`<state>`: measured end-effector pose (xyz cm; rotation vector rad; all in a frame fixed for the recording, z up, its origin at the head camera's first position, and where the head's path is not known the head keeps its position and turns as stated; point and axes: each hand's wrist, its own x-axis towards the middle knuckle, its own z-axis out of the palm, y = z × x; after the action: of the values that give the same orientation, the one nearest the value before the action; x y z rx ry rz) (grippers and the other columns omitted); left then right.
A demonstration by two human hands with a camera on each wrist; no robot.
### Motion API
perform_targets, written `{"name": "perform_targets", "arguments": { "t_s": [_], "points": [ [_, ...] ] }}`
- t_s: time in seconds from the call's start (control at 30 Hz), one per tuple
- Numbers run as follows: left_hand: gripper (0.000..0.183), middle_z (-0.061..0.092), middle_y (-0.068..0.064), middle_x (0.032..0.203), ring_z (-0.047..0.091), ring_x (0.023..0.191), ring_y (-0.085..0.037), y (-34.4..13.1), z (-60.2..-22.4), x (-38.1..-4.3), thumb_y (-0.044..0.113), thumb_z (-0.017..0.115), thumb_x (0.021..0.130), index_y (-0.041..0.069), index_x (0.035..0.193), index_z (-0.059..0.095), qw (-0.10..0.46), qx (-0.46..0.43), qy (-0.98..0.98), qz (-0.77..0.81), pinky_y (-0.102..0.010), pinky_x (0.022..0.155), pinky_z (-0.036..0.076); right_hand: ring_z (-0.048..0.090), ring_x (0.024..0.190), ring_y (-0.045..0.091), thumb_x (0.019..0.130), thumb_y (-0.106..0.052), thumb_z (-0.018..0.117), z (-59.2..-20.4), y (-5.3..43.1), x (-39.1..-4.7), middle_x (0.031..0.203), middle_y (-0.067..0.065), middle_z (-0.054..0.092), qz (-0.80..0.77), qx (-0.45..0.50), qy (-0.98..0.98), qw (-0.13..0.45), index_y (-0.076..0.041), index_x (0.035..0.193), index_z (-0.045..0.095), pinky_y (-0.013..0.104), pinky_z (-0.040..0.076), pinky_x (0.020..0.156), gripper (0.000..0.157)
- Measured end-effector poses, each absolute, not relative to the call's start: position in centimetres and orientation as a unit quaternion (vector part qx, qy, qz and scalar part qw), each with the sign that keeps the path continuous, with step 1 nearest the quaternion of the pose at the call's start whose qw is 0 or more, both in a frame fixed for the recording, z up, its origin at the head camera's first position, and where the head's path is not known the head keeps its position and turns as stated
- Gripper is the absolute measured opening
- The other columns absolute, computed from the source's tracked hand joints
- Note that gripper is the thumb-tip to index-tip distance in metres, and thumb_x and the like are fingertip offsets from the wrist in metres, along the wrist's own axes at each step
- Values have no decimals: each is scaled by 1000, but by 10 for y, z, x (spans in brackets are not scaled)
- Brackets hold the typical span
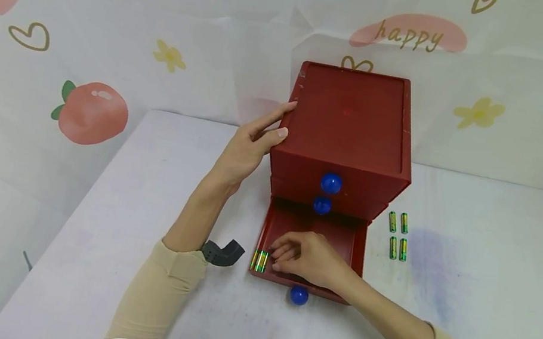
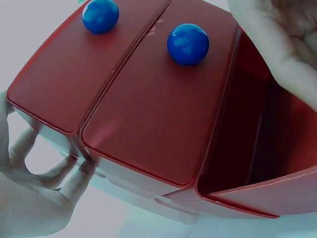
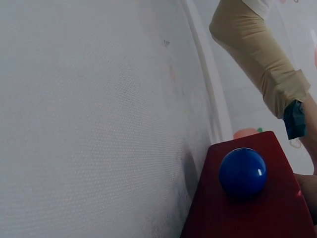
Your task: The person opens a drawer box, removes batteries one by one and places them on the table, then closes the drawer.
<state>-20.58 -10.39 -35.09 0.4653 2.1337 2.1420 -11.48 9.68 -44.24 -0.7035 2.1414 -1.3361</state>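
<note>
A red drawer cabinet (image 1: pixel 348 119) with blue round knobs stands on the table, its bottom drawer (image 1: pixel 337 243) pulled out. My left hand (image 1: pixel 244 149) rests against the cabinet's left side, fingers (image 2: pixel 74 181) fairly straight along the wall and thumb at the top edge. Inside the drawer, at its front left corner, small green-and-gold batteries (image 1: pixel 259 261) lie side by side. Right beside them is my right hand (image 1: pixel 312 258), low over the drawer with loosely bent fingers; nothing shows in its grasp. In the right wrist view the drawer front (image 3: pixel 267 218) hides that hand's fingertips.
Several more batteries (image 1: pixel 396 236) lie in two rows on the white table (image 1: pixel 487 304), right of the cabinet. The drawer's blue knob (image 1: pixel 299 295) sticks out toward me. Behind the table hangs a printed white cloth (image 1: pixel 257 3).
</note>
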Motion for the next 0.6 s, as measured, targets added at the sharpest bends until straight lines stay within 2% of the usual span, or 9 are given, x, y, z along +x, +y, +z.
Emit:
{"name": "perform_targets", "arguments": {
  "t_s": [0.6],
  "points": [
    [44,50,10,146,54,126,-16,-103,-350,-204,27,60,101,34,143,55,41,146,693,705,-38,108,41,70,76,8,84,-10,80,-448,88,-118,86,0,72,-479,-245,797,274,1,105,71,20,56,73,25]
  ]
}}
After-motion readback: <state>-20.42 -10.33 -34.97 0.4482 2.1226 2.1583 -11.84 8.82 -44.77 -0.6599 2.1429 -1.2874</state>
